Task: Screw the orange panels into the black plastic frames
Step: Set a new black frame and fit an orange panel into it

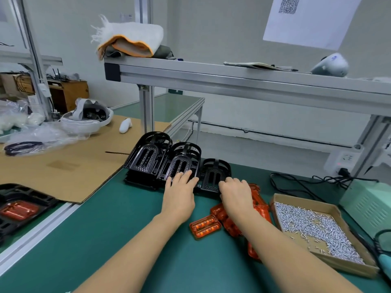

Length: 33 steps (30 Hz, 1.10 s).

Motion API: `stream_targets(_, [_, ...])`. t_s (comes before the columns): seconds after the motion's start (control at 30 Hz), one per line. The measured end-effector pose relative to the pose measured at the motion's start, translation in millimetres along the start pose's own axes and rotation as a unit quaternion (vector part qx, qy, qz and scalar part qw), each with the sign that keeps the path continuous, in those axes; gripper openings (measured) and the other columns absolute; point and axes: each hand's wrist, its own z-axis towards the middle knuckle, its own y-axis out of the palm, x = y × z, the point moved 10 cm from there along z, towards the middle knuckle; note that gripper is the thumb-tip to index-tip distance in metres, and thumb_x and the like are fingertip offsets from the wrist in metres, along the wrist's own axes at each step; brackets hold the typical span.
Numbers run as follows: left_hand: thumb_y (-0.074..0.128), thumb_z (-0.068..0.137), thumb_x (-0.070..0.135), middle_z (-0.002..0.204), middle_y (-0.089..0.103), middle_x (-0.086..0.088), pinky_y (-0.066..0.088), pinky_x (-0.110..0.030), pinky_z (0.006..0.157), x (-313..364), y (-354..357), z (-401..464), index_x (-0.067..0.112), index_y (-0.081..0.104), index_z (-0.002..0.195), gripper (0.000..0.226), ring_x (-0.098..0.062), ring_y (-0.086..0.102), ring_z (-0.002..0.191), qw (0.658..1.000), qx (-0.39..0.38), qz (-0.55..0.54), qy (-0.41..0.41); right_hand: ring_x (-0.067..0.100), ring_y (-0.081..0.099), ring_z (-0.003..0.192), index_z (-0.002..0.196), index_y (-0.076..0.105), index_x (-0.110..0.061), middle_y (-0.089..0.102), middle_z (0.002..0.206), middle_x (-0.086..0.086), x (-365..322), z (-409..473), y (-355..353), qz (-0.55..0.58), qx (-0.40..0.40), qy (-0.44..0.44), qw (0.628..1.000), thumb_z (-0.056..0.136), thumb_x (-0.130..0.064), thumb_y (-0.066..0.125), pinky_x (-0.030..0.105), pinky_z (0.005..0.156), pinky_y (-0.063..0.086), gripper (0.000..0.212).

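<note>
Left hand (179,192) rests flat, fingers straight, on a black frame (179,166). Right hand (236,193), at three o'clock of it, curls its fingers over another frame's (213,174) edge; orange panels (205,226) lie at six.

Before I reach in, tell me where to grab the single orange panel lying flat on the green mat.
Pinch the orange panel across its two long edges, coming from above. It lies flat and apart from the orange pile, with bare green mat along both long sides, so fingers probably fit there. Its right end sits close to the pile, so avoid an end grip.
</note>
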Motion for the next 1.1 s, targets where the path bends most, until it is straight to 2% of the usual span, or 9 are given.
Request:
stream_targets(0.27, [0.048, 0.094, 0.014, 0.157, 0.018, 0.003, 0.005, -0.041, 0.118, 0.1, -0.3, -0.4, 0.026, 0.031, 0.146, 0.056, -0.017, 0.011, 0.144, 1.0, -0.01, 0.002, -0.003, 0.024, 0.053, 0.099, 0.105, 0.055, -0.01, 0.058, 0.107, 0.007, 3.7, -9.4, -9.9, 0.021, 0.041, -0.048, 0.998, 0.091, -0.003, 0.049, 0.029, 0.066, 0.033, 0.017])
stream_targets(0.37, [0.048, 0.094, 0.014, 0.157, 0.018, 0.003, 0.004, -0.041, 0.118, 1.8, -2.8, -1.8, 0.026, 0.031, 0.146, 0.056, -0.016, 0.01, 0.144, 1.0, -0.011, 0.001, -0.005, 0.026, 0.061, 0.077, 0.082, 0.062, -0.007, 0.063, 0.082, 0.008, 16.1, -21.4, -40.0, 0.026, 0.118, -0.049, 0.991, 0.076, 0.0, 0.072, 0.03, 0.054, 0.042, 0.014])
stream_targets(0.47, [0.05, 0.094, 0.017, 0.156, 0.02, 0.004, 0.004, -0.037, 0.118, 7.9, -14.8, -5.2, 0.025, 0.031, 0.145, 0.056, -0.014, 0.011, 0.144, 0.999, 0.028, -0.04, 0.004, 0.022, 0.061, 0.077, 0.083, 0.067, -0.006, 0.065, 0.081, 0.006, 46.3, -37.4, -68.0, 0.201, 0.181, -0.002, 0.963, 0.084, -0.009, 0.071, 0.031, 0.068, 0.048, 0.005])
stream_targets(0.53, [0.055, 0.093, 0.021, 0.156, 0.022, 0.004, 0.009, -0.033, 0.118, 13.3, -24.0, -10.2, 0.023, 0.03, 0.146, 0.059, -0.012, 0.015, 0.143, 0.988, 0.054, -0.143, -0.003, 0.008, 0.06, 0.072, 0.081, 0.069, -0.014, 0.067, 0.077, -0.004, 78.6, -51.9, -76.8, 0.38, 0.201, 0.08, 0.9, 0.086, -0.015, 0.071, 0.016, 0.069, 0.045, 0.005])
stream_targets(0.6, [0.06, 0.091, 0.026, 0.154, 0.025, 0.006, 0.018, -0.029, 0.114, 14.3, -26.8, -17.8, 0.023, 0.029, 0.148, 0.065, -0.01, 0.022, 0.141, 0.944, 0.054, -0.321, -0.051, 0.003, 0.061, 0.067, 0.075, 0.071, -0.02, 0.069, 0.072, -0.007, 98.4, -68.2, -70.0, 0.561, 0.163, 0.162, 0.795, 0.083, -0.019, 0.074, 0.014, 0.067, 0.046, 0.009])
stream_targets(0.73, [0.064, 0.086, 0.04, 0.149, 0.034, 0.007, 0.033, -0.034, 0.105, 15.6, -12.2, -37.4, 0.028, 0.024, 0.149, 0.075, -0.01, 0.039, 0.128, 0.769, 0.006, -0.611, -0.189, 0.011, 0.062, 0.067, 0.068, 0.077, -0.019, 0.069, 0.076, 0.002, 84.2, -108.1, -47.1, 0.792, 0.023, 0.22, 0.569, 0.069, -0.022, 0.074, 0.022, 0.063, 0.054, 0.004])
stream_targets(0.87, [0.071, 0.072, 0.042, 0.135, 0.052, 0.001, 0.049, -0.042, 0.09, 21.7, -4.9, -55.9, 0.027, 0.036, 0.143, 0.081, -0.02, 0.057, 0.116, 0.656, -0.027, -0.716, -0.236, 0.009, 0.064, 0.063, 0.083, 0.078, -0.007, 0.072, 0.088, 0.011, 62.2, -153.5, -30.8, 0.85, -0.081, 0.235, 0.465, 0.068, -0.016, 0.073, 0.02, 0.056, 0.055, 0.018])
stream_targets(1.0, [0.075, 0.076, 0.018, 0.104, 0.071, 0.005, 0.047, -0.037, 0.095, 17.0, -5.0, -78.7, 0.023, 0.058, 0.126, 0.054, -0.01, 0.065, 0.096, 0.713, -0.029, -0.659, -0.237, 0.011, 0.062, 0.059, 0.08, 0.077, -0.005, 0.07, 0.08, 0.01, 49.3, -194.4, -15.8, 0.834, -0.158, 0.265, 0.457, 0.07, -0.015, 0.071, 0.022, 0.054, 0.056, 0.015])
stream_targets(1.1, [0.074, 0.077, 0.008, 0.087, 0.074, 0.005, 0.051, -0.031, 0.075, 16.4, 1.0, -99.8, 0.02, 0.069, 0.108, 0.033, -0.009, 0.067, 0.074, 0.731, -0.056, -0.635, -0.243, 0.013, 0.061, 0.059, 0.075, 0.073, -0.009, 0.065, 0.072, 0.009, 53.0, -214.6, -10.5, 0.775, -0.207, 0.272, 0.531, 0.072, -0.02, 0.074, 0.024, 0.056, 0.055, 0.011])
